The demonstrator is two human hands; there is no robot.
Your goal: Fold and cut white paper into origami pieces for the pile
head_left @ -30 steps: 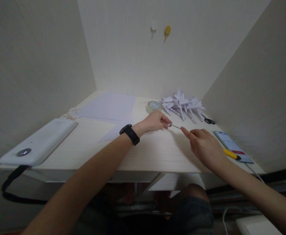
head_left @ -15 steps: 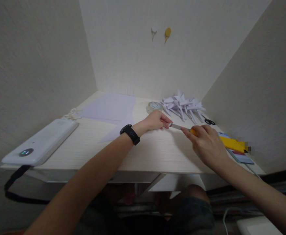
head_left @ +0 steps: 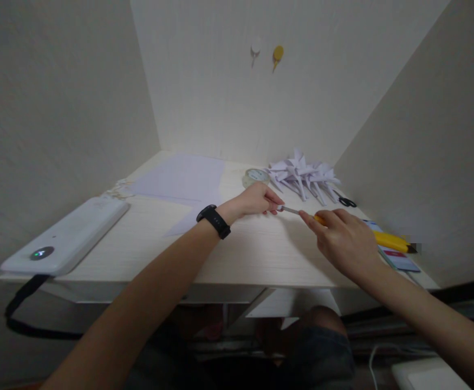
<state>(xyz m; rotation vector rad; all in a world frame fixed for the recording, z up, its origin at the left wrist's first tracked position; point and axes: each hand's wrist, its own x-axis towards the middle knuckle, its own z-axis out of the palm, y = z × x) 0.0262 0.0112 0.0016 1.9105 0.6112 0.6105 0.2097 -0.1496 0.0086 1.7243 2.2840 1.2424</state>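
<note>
My left hand (head_left: 258,199), with a black watch on its wrist, pinches a small white piece (head_left: 280,208) between thumb and fingers; its kind is too small to make out. My right hand (head_left: 344,238) is wrapped round a yellow utility knife (head_left: 393,241), its handle end sticking out to the right. The long blade is out and points left, its tip at the white piece. My right index finger lies along the blade. Both hands are over the front middle of the pale desk (head_left: 261,254).
Behind my hands are a roll of clear tape (head_left: 257,175) and a pile of white paper pinwheels (head_left: 302,172). Black-handled scissors (head_left: 346,202) and a phone (head_left: 401,262) lie right. Lilac-white paper sheets (head_left: 180,176) and a white device (head_left: 66,233) are left. Walls enclose three sides.
The knife has turned in my right hand, so its blade shows narrower, and its handle end has shifted slightly right. My left hand has barely moved to the left.
</note>
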